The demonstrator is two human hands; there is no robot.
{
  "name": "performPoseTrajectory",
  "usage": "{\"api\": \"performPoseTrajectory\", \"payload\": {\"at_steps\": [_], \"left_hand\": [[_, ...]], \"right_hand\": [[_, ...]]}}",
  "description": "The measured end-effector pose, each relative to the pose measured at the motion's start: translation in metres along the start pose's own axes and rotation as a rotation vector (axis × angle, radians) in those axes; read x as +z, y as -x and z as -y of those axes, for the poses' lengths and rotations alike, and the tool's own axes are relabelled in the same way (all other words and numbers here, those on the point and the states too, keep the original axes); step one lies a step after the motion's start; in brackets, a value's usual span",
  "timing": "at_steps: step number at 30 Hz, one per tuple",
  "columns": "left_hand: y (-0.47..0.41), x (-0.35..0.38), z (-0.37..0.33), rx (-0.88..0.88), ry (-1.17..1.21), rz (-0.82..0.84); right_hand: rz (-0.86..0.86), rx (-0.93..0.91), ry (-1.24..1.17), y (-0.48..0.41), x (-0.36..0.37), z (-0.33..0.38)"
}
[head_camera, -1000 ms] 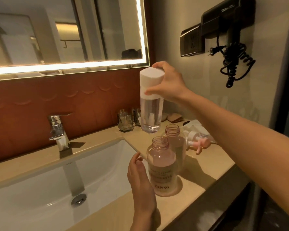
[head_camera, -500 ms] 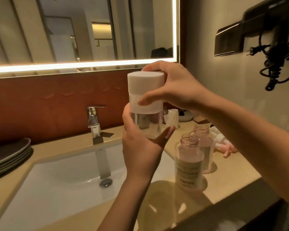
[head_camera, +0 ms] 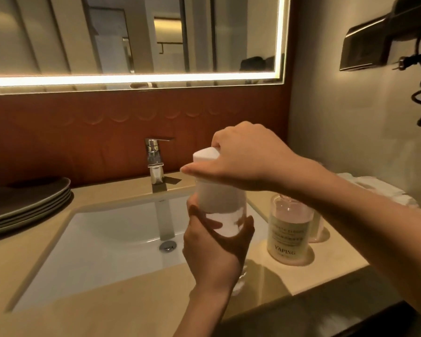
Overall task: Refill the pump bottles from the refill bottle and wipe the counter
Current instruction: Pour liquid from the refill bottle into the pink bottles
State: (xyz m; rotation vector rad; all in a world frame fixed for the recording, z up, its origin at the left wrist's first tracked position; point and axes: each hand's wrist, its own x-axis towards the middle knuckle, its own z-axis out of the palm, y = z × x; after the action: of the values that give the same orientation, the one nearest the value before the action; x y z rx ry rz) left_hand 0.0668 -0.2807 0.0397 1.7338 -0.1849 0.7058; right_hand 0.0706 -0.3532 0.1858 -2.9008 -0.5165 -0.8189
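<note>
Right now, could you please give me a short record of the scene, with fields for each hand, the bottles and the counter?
left hand: wrapped around the lower body of the refill bottle
right hand: grip on the white cap, from above
refill bottle: upright, held above the sink's front right corner
labelled bottle: on the counter, right of the sink
plates: stacked at left
tap: no water seen running

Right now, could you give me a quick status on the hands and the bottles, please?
Left hand grips refill bottle body; right hand on its white cap, still on. Labelled bottle open on counter, unfilled. Nothing in the way.
</note>
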Motion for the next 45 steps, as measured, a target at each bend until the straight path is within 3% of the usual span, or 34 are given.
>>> {"api": "performPoseTrajectory", "payload": {"at_steps": [6,9,12,16,19,22,24,27,31,34,40,45], "left_hand": [[-0.007,-0.018,-0.004,-0.085,0.276,0.206],[-0.006,-0.025,-0.01,-0.073,0.377,0.3],[-0.005,-0.026,-0.012,-0.034,0.301,0.344],[-0.003,-0.023,-0.009,-0.008,0.148,0.221],[-0.002,-0.02,-0.006,0.049,0.034,0.112],[-0.001,-0.02,-0.008,0.049,-0.014,0.123],[-0.003,-0.025,-0.005,0.006,0.05,0.196],[-0.006,-0.036,-0.003,-0.047,0.12,0.358],[-0.002,-0.04,0.0,-0.024,0.07,0.365],[-0.001,-0.037,0.0,-0.004,0.05,0.323],[0.001,-0.032,-0.003,0.035,-0.032,0.272],[0.002,-0.034,-0.001,0.034,-0.059,0.279]], "right_hand": [[0.002,-0.111,-0.136,-0.001,-0.002,-0.001],[0.171,-0.169,-0.342,0.0,-0.016,-0.005],[0.375,-0.16,-0.425,0.0,-0.031,-0.012],[0.426,-0.064,-0.156,0.007,-0.04,-0.009],[0.322,-0.008,0.146,0.008,-0.035,0.003],[0.186,-0.011,0.264,0.003,-0.024,0.011],[0.228,-0.058,0.201,0.001,-0.025,0.009],[0.51,-0.147,-0.036,-0.001,-0.037,-0.008],[0.732,-0.218,-0.404,0.007,-0.05,-0.023],[0.662,-0.113,-0.378,0.01,-0.054,-0.018],[0.486,-0.01,0.1,0.0,-0.04,0.003],[0.547,-0.097,0.01,0.0,-0.035,-0.006]]}}
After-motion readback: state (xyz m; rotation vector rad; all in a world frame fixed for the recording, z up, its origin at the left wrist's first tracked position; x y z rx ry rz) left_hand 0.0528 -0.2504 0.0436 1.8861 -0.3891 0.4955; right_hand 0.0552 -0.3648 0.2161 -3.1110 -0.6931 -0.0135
